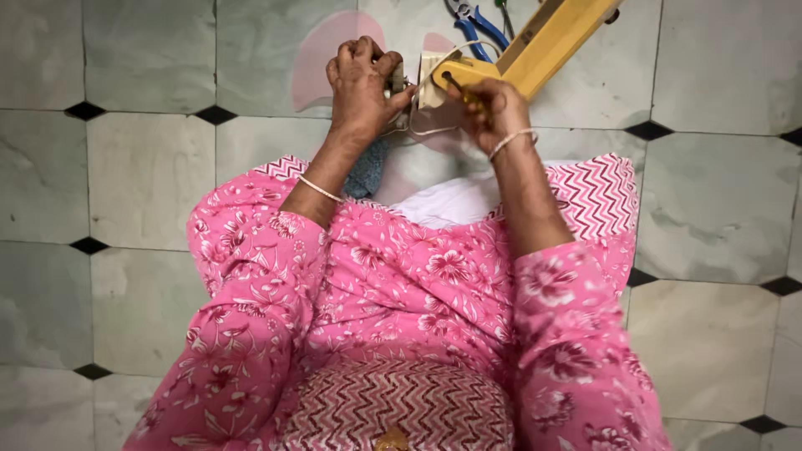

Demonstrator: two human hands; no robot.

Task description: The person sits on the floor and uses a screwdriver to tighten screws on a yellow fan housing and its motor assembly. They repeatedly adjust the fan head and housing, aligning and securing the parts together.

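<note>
My left hand point(361, 82) is closed around a small cream-coloured electrical fitting point(428, 77) with pale wires point(434, 129) looping out of it. My right hand point(493, 108) grips a screwdriver point(458, 86) with a dark shaft and yellowish handle, its tip pointing at the fitting. Both hands are held out in front of my lap, above the floor. A yellow wooden bar point(543, 38) runs from the fitting up to the top right. I wear pink flowered sleeves and a thin bangle on each wrist.
Blue-handled pliers point(480, 29) and another tool lie on the floor at the top edge. The floor is pale marbled tile point(142, 167) with small black diamond insets. A blue-grey cloth point(368, 171) lies by my left forearm, a white cloth point(451, 200) on my lap.
</note>
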